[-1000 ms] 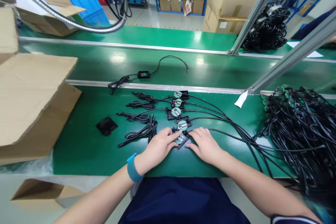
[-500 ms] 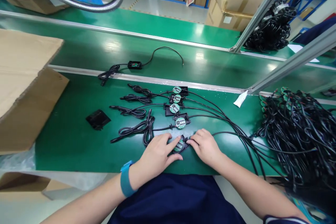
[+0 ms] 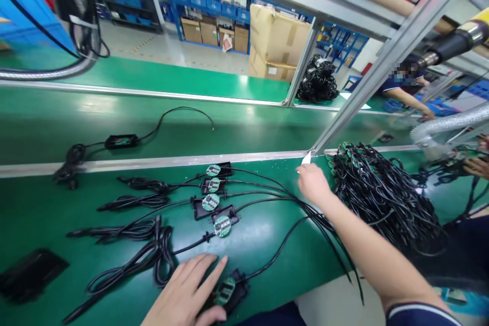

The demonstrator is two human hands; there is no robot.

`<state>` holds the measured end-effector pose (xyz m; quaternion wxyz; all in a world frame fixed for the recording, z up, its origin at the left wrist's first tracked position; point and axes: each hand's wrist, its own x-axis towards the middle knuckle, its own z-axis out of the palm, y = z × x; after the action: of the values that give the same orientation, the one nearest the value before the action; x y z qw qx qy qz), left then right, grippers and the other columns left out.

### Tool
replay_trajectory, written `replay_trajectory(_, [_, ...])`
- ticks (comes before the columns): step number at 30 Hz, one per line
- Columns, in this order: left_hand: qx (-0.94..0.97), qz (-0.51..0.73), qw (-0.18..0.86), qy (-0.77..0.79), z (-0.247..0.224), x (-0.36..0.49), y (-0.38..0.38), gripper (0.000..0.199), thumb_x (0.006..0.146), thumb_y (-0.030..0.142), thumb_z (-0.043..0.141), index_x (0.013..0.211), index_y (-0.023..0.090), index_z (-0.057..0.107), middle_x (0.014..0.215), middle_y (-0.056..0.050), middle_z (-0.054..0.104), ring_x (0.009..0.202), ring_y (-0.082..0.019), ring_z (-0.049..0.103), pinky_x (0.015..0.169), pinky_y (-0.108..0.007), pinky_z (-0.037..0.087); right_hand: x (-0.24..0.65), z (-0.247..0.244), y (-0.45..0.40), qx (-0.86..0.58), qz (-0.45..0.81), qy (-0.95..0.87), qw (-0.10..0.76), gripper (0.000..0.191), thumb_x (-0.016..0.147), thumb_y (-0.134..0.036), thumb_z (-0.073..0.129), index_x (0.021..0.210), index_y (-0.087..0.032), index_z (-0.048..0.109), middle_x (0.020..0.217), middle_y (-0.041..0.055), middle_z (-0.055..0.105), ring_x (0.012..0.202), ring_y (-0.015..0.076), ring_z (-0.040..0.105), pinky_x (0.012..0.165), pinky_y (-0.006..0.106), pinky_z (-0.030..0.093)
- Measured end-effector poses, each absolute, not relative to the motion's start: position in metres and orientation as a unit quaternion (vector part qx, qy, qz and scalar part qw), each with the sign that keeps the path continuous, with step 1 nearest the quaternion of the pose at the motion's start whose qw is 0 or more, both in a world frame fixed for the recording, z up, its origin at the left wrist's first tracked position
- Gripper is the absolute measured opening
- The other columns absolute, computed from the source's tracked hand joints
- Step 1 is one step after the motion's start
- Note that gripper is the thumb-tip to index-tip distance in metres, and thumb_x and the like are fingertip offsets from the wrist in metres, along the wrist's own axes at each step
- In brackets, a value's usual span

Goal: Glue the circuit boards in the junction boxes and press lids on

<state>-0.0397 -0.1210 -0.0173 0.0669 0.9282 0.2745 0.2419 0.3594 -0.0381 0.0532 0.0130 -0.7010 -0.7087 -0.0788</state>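
My left hand lies low over the table with its fingers stretched out. Its thumb and forefinger are beside a round green circuit board in a black plastic housing; contact is hard to tell. A black cable runs right from this housing. Farther out, my right hand has its fingers closed at a small white piece, near the foot of a metal post. The fingertips are partly hidden. Several similar boards, such as one nearby, sit at black housings with coiled cables to their left.
A heap of black cables covers the right side. The metal post slants up beside it. One wired housing lies on the farther green strip; a black plastic part is at left. A co-worker's arm shows at far right.
My right hand has left the nearest housing and reached forward to the white piece. My left hand stays by the board, fingers more spread. The view has swung right and up.
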Motion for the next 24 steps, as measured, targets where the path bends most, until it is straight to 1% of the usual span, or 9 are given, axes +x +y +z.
replay_trajectory(2, [0.917, 0.256, 0.082, 0.293, -0.009, -0.046, -0.117, 0.061, 0.089, 0.054, 0.061, 0.142, 0.024, 0.054, 0.126, -0.013, 0.065, 0.113, -0.03, 0.061, 0.092, -0.04, 0.055, 0.394, 0.052, -0.013, -0.696, -0.15, -0.697, -0.087, 0.042, 0.087, -0.006, 0.044, 0.125, -0.009, 0.062, 0.135, 0.0252, 0.056, 0.111, 0.0333, 0.057, 0.087, 0.044, 0.047])
replay_trajectory(4, [0.9, 0.269, 0.092, 0.331, 0.0, -0.05, -0.105, 0.046, 0.092, 0.045, 0.059, 0.133, 0.024, 0.06, 0.122, -0.012, 0.067, 0.11, -0.027, 0.063, 0.093, -0.04, 0.054, 0.418, 0.042, 0.004, -0.654, -0.18, -0.717, -0.157, 0.049, 0.088, -0.004, 0.04, 0.134, -0.008, 0.056, 0.146, 0.0257, 0.048, 0.115, 0.0353, 0.057, 0.088, 0.047, 0.048])
replay_trajectory(7, [0.864, 0.294, 0.099, 0.397, 0.012, -0.053, -0.073, 0.03, 0.097, 0.034, 0.053, 0.122, 0.023, 0.066, 0.115, -0.01, 0.07, 0.106, -0.024, 0.064, 0.093, -0.039, 0.052, 0.438, 0.023, 0.017, -0.588, -0.191, -0.758, -0.208, 0.047, 0.088, -0.003, 0.039, 0.129, -0.008, 0.06, 0.138, 0.0245, 0.055, 0.107, 0.0335, 0.062, 0.085, 0.046, 0.051])
replay_trajectory(10, [0.829, 0.315, 0.116, 0.448, 0.021, -0.053, -0.027, 0.03, 0.098, 0.035, 0.05, 0.117, 0.02, 0.068, 0.114, -0.01, 0.07, 0.108, -0.024, 0.063, 0.096, -0.041, 0.05, 0.449, 0.011, 0.023, -0.554, -0.211, -0.779, -0.206, 0.04, 0.089, -0.004, 0.041, 0.121, -0.009, 0.064, 0.127, 0.0232, 0.063, 0.1, 0.0315, 0.064, 0.08, 0.042, 0.053])
replay_trajectory(13, [0.812, 0.299, 0.133, 0.484, 0.025, -0.05, 0.023, 0.031, 0.097, 0.036, 0.05, 0.114, 0.018, 0.068, 0.116, -0.011, 0.071, 0.11, -0.026, 0.062, 0.098, -0.045, 0.048, 0.448, 0.013, 0.028, -0.534, -0.212, -0.799, -0.18, 0.035, 0.088, -0.004, 0.043, 0.111, -0.01, 0.068, 0.125, 0.0212, 0.065, 0.097, 0.0314, 0.064, 0.078, 0.042, 0.052])
replay_trajectory(16, [0.816, 0.251, 0.146, 0.501, 0.021, -0.045, 0.066, 0.031, 0.095, 0.032, 0.051, 0.113, 0.015, 0.069, 0.115, -0.013, 0.072, 0.11, -0.029, 0.063, 0.098, -0.047, 0.048, 0.425, 0.021, 0.031, -0.537, -0.169, -0.825, -0.04, 0.036, 0.088, -0.005, 0.042, 0.109, -0.013, 0.069, 0.126, 0.0176, 0.066, 0.1, 0.0291, 0.064, 0.088, 0.044, 0.052])
replay_trajectory(19, [0.826, 0.2, 0.179, 0.495, 0.012, -0.042, 0.092, 0.028, 0.092, 0.029, 0.054, 0.111, 0.015, 0.07, 0.112, -0.013, 0.073, 0.107, -0.028, 0.065, 0.097, -0.045, 0.049, 0.375, 0.031, 0.031, -0.595, -0.072, -0.761, 0.248, 0.026, 0.095, -0.02, 0.045, 0.107, -0.017, 0.068, 0.115, 0.0141, 0.071, 0.099, 0.025, 0.067, 0.093, 0.044, 0.052])
replay_trajectory(22, [0.84, 0.181, 0.18, 0.479, 0.002, -0.039, 0.101, 0.024, 0.091, 0.026, 0.056, 0.106, 0.016, 0.071, 0.104, -0.011, 0.073, 0.1, -0.026, 0.067, 0.093, -0.041, 0.05, 0.311, 0.039, 0.04, -0.623, 0.105, -0.577, 0.517, 0.024, 0.093, -0.038, 0.058, 0.099, -0.017, 0.066, 0.104, 0.0123, 0.074, 0.074, 0.0185, 0.066, 0.072, 0.037, 0.056])
replay_trajectory(24, [0.847, 0.17, 0.151, 0.481, -0.003, -0.036, 0.102, 0.02, 0.09, 0.023, 0.057, 0.101, 0.015, 0.072, 0.098, -0.012, 0.071, 0.096, -0.027, 0.065, 0.089, -0.04, 0.05, 0.272, 0.042, 0.053, -0.583, 0.246, -0.478, 0.609, 0.028, 0.085, -0.042, 0.069, 0.096, -0.017, 0.065, 0.099, 0.0106, 0.074, 0.065, 0.0142, 0.062, 0.062, 0.03, 0.053])
